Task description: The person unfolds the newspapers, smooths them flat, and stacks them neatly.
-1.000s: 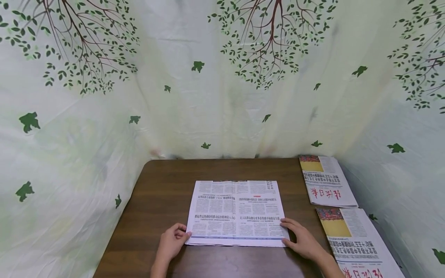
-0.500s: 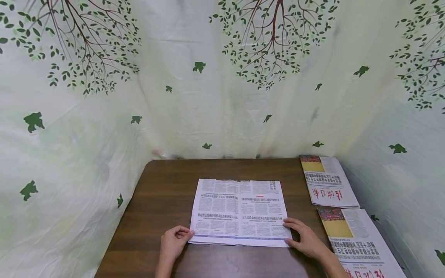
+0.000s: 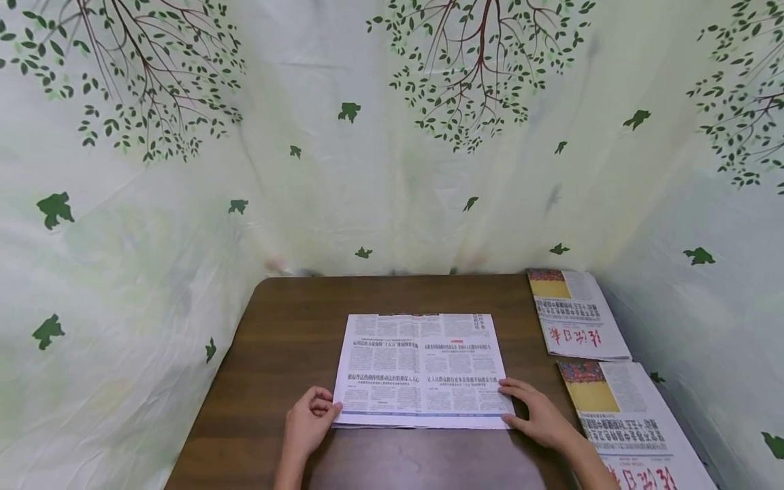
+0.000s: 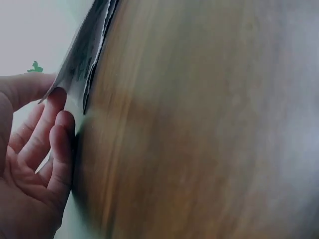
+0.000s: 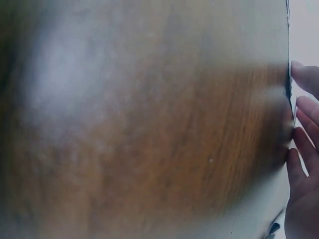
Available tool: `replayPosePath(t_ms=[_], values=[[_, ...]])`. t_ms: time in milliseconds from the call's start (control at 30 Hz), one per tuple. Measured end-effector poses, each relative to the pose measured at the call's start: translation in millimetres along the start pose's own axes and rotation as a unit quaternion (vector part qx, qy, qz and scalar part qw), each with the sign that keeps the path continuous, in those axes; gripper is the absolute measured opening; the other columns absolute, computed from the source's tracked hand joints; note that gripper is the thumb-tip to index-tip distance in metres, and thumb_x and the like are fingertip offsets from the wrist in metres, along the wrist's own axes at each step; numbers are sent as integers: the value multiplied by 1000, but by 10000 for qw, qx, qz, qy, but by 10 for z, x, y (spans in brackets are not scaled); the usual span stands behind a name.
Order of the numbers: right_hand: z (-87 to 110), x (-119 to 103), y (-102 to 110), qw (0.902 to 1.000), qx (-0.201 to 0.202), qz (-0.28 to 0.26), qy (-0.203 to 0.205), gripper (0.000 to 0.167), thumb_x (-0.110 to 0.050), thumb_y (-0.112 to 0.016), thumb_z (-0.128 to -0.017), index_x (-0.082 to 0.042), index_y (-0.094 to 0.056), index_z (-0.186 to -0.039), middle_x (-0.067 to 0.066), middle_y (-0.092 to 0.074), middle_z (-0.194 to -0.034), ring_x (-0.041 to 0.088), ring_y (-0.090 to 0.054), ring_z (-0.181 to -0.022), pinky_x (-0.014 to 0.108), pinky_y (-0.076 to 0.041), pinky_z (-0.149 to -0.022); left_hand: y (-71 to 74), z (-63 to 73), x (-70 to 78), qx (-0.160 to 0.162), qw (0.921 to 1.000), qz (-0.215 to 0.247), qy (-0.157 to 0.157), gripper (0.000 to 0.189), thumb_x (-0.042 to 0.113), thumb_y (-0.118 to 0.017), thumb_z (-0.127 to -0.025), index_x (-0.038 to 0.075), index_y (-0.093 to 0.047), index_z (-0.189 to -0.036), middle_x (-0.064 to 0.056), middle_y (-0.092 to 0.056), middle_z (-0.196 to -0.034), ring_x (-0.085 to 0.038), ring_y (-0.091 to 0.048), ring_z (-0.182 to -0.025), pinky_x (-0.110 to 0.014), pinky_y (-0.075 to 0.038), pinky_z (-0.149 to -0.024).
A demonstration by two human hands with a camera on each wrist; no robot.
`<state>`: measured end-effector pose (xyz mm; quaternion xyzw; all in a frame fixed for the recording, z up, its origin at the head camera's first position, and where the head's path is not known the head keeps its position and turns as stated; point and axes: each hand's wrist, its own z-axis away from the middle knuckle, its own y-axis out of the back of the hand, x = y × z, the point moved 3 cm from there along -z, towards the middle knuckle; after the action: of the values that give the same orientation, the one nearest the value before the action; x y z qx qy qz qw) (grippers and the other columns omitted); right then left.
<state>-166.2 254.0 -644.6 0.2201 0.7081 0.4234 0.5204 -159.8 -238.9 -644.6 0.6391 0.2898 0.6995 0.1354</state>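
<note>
Holding the newspaper (image 3: 422,371) flat mid-table, I find its near left corner pinched by my left hand (image 3: 309,423); my right hand (image 3: 542,423) touches the right edge, thumb and fingers apart. Since a second ago it has shifted slightly right: a minor adjustment, I judge. Brown wooden table (image 3: 294,333); folded papers (image 3: 637,435) at right; leaf-printed curtain (image 3: 404,218) behind.

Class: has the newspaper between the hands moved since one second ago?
Yes, the newspaper shifted slightly right, judged against the table in the head view.
</note>
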Motion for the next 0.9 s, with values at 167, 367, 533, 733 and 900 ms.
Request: replayPosePath(t_ms=[167, 367, 533, 733, 900], values=[[-9, 23, 1, 10000, -27, 9, -92, 52, -29, -82, -88, -12, -67, -135, 5, -58, -149, 34, -54, -138, 54, -47, -108, 0, -24, 27, -406, 9982, -60, -440, 27, 14, -83, -86, 21, -74, -111, 8, -69, -79, -2, -58, -66, -19, -48, -64], [-3, 33, -14, 9998, -59, -103, -132, 52, -32, -81, -89, -14, -67, -135, 3, -57, -150, 33, -53, -139, 55, -46, -108, 19, -2, 3, -358, 9958, -340, -767, 34, -2, -64, -90, 22, -79, -108, 6, -73, -90, -1, -53, -68, -21, -43, -64], [0, 26, -7, 9998, -42, -176, -102, 52, -33, -81, -89, -14, -67, -135, 3, -57, -149, 34, -54, -138, 55, -47, -107, 29, 18, -1, -161, 9926, -319, -1161, 41, -10, -65, -84, 18, -79, -111, 2, -75, -95, -6, -60, -75, -19, -49, -63], [-9, 30, -6, 9999, -24, -133, -4, 52, -32, -81, -90, -13, -67, -135, 5, -58, -149, 34, -54, -138, 54, -47, -107, 19, -13, 17, -102, 9866, -440, -1567, 40, -8, -77, -82, 11, -76, -116, -2, -72, -106, -10, -62, -81, -20, -54, -63], [-8, 27, 29, 9999, -58, -130, 14, 51, -32, -81, -89, -12, -67, -134, 6, -58, -148, 36, -56, -135, 54, -48, -105, -11, -53, 53, -140, 9757, -894, -1995, 42, -8, -80, -81, 11, -76, -118, -2, -66, -112, -9, -61, -83, -22, -55, -67]])
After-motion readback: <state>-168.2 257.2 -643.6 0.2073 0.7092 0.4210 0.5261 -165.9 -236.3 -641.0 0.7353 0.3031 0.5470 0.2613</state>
